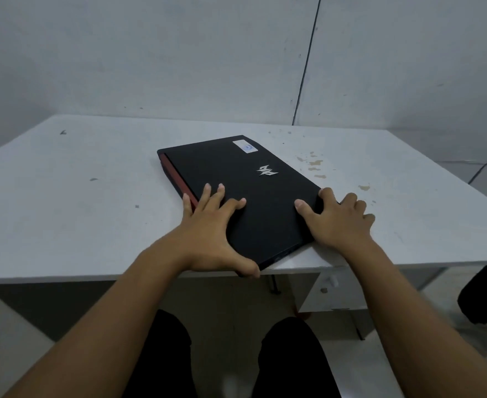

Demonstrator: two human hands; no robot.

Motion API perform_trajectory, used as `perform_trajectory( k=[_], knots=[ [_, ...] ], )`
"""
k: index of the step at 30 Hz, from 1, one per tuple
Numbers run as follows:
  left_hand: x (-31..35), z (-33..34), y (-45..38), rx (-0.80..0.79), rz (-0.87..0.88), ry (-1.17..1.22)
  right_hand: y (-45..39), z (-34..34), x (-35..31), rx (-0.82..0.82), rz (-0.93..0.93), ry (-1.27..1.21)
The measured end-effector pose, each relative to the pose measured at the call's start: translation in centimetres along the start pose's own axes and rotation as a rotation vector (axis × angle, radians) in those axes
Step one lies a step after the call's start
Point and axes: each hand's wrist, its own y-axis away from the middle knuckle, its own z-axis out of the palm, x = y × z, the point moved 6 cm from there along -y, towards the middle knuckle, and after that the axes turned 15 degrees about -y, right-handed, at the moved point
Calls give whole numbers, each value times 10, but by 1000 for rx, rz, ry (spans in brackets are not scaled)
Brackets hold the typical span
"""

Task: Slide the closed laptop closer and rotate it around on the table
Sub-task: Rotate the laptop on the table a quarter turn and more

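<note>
1. The closed laptop (236,193) lies flat on the table (78,202), black lid up, turned at an angle so that one corner points toward me and reaches the table's near edge.
2. Its lid carries a silver logo (266,170) near the middle and a pale sticker (245,146) by the far corner; a red strip (176,179) runs along the left-hand side.
3. My left hand (216,225) is spread wide on the lid: fingers fanned flat across the black surface, the outermost one lying over the red strip at the edge, and the thumb hooked down around the near corner where it meets the table edge. So it presses and cups the laptop rather than closing around it.
4. My right hand (337,222) sits at the laptop's right corner. The thumb rests on top of the lid, and the fingers curl down beside the edge onto the table, so the corner sits loosely between thumb and fingers.
5. Both my bare forearms reach in from below, and my knees in dark trousers (291,360) show under the table's edge.
6. The tabletop is white and scuffed, with brownish stains (317,166) just right of the laptop.
7. A pale wall (150,53) stands behind, with a dark vertical seam (308,58) down it.
</note>
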Motion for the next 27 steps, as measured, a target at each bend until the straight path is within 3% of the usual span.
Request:
perform_trajectory(
  k=[8,21,27],
  knots=[
    [64,23,24,311,-352,-33,-31,4,-12,-167,-112,-71],
    [14,14,22,433,-178,-4,0,11,-18,-130,-36,-27],
    [-47,-4,20,285,47,126,42,21,-38,-61,-22,8]
  ],
)
